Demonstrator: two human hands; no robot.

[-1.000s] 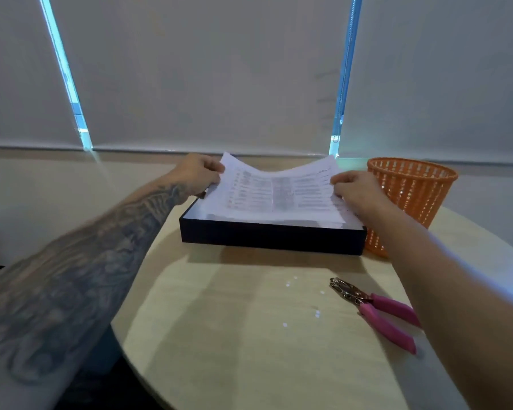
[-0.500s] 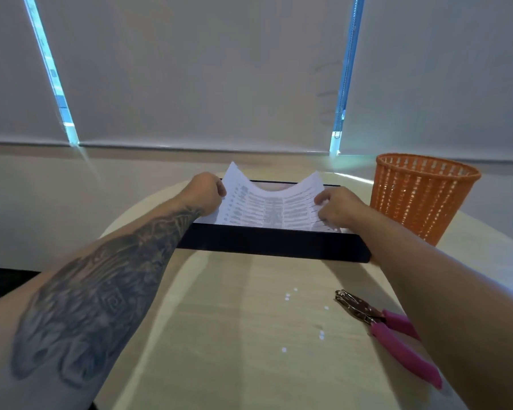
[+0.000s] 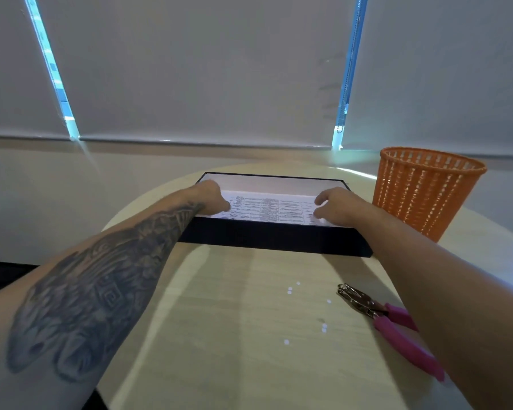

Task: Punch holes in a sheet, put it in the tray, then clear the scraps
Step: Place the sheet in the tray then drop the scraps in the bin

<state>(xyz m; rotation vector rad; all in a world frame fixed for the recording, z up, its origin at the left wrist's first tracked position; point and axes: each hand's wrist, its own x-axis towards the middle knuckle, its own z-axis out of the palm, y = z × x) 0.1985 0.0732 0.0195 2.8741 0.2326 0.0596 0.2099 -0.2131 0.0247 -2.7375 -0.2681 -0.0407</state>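
I saw the round pale desk (image 3: 219,335) carrying everything, with the black tray (image 3: 279,241) lying toward its far edge and the orange mesh basket (image 3: 427,193) standing just beside the tray at the desk's far right edge. The printed sheet (image 3: 267,207) lay flat inside the tray, on its near half, its text rows visible between my two hands. My left hand (image 3: 212,196), at the end of the tattooed forearm, rested on the sheet's left end with its grip loose, fingers curled down onto the paper and pinching nothing that I could make out. My right hand (image 3: 335,205) pressed on the sheet's right end, fingers spread wide and flat, holding nothing. Nearer me, at the desk's right edge, the pink-handled hole punch (image 3: 388,324) lay on its side, metal head pointing toward the tray, partly hidden by my right forearm. Small white scraps (image 3: 289,290) were scattered on the bare wood between the tray and the desk's near edge, just left of the punch.
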